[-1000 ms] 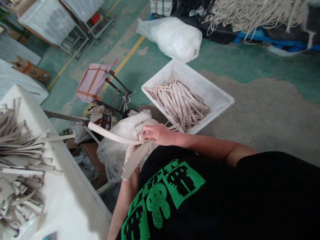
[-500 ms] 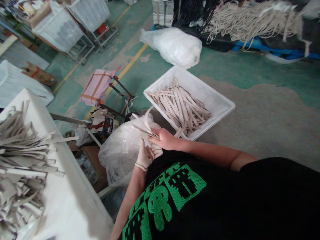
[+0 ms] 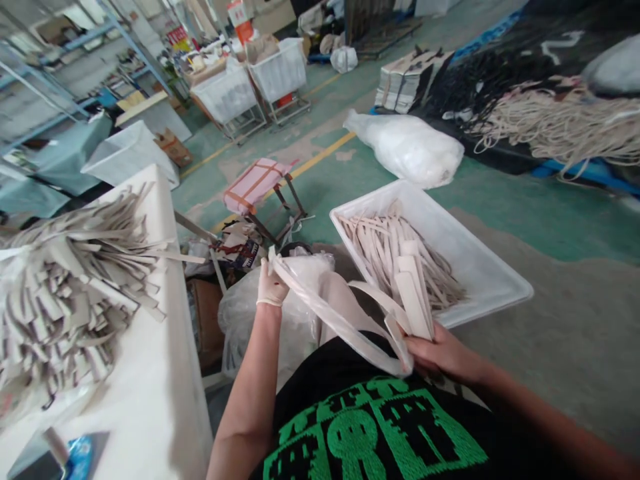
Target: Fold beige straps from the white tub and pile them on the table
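My left hand (image 3: 271,285), in a pale glove, pinches one end of a long beige strip (image 3: 330,317). The strip runs across my lap and sags in a curve toward my right hand (image 3: 443,350). That bare hand is closed round a small bundle of flat beige strips (image 3: 414,290), whose ends stick up from the grip. Behind the bundle is a white plastic bin (image 3: 493,283) with many similar strips (image 3: 383,247) lying in it. Clear plastic wrapping (image 3: 295,333) lies beneath my left hand.
On the left, a white table (image 3: 165,373) carries a big pile of strips (image 3: 85,287). A stool with a pink cover (image 3: 257,185) stands ahead. Beyond the bin lies a stuffed white sack (image 3: 410,148). Wheeled white carts (image 3: 227,93) stand farther back.
My hands were close together and have spread apart, stretching a strip between them. The right moved right and nearer my body with the bundle. The camera view has swung up and left.
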The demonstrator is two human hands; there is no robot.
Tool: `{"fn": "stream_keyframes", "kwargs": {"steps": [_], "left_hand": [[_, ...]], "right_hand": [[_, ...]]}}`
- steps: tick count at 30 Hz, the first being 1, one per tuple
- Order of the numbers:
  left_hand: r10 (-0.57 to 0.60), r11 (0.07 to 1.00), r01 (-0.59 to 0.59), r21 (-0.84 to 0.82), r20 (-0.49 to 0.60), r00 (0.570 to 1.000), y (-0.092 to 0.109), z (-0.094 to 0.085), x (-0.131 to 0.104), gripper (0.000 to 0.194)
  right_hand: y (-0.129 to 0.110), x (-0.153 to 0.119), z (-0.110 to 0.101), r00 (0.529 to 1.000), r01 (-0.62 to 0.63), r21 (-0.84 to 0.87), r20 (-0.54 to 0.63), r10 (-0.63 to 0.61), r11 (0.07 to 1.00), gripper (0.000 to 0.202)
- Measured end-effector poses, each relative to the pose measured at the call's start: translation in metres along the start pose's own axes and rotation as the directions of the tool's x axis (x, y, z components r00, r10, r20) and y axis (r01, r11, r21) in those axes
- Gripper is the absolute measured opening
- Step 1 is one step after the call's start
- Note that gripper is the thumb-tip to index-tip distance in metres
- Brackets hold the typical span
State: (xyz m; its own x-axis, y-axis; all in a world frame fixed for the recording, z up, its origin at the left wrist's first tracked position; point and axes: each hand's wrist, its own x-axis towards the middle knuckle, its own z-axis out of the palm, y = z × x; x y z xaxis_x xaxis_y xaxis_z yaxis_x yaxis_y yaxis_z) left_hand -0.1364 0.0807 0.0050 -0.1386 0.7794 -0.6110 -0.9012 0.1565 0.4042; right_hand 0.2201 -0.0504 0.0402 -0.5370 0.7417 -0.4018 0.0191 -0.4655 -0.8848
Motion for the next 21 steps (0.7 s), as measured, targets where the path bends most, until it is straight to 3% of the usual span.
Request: {"fn": "stream_keyframes", "kwargs": {"steps": [4, 7, 10, 13, 16, 21], "left_hand": [[0.216, 0.975, -0.219, 0.026, 0.082, 0.973, 0.02, 0.008, -0.017, 0.03], [0.286, 0.914, -0.334, 0.231, 0.218, 0.933, 0.014, 0.0, -0.04, 0.021], [0.193, 0.826, -0.327, 0.46, 0.315, 0.929, -0.012, -0.016, -0.065, 0.038], [0.028, 0.773, -0.211, 0.599, 0.301, 0.953, -0.043, -0.033, -0.084, 0.045], [-0.106, 0.688, -0.135, 0.713, 0.283, 0.953, -0.065, -0.045, -0.098, 0.045], [-0.22, 0.473, -0.191, 0.86, 0.326, 0.919, -0.075, -0.036, -0.117, 0.035]], "right_hand": [[0.01, 0.014, 0.006, 1.0, -0.024, 0.066, -0.018, 0.026, 0.998, 0.04], [0.003, 0.037, 0.011, 0.999, 0.033, 0.028, -0.027, -0.032, 0.999, 0.036], [-0.014, 0.067, 0.019, 0.989, 0.126, 0.041, -0.088, -0.122, 0.991, 0.032], [-0.034, 0.096, 0.027, 0.965, 0.23, 0.098, -0.148, -0.215, 0.968, 0.031], [-0.048, 0.122, 0.029, 0.959, 0.258, 0.168, -0.166, -0.231, 0.951, 0.027], [-0.057, 0.137, 0.022, 0.943, 0.295, 0.133, -0.198, -0.266, 0.946, 0.017]]}}
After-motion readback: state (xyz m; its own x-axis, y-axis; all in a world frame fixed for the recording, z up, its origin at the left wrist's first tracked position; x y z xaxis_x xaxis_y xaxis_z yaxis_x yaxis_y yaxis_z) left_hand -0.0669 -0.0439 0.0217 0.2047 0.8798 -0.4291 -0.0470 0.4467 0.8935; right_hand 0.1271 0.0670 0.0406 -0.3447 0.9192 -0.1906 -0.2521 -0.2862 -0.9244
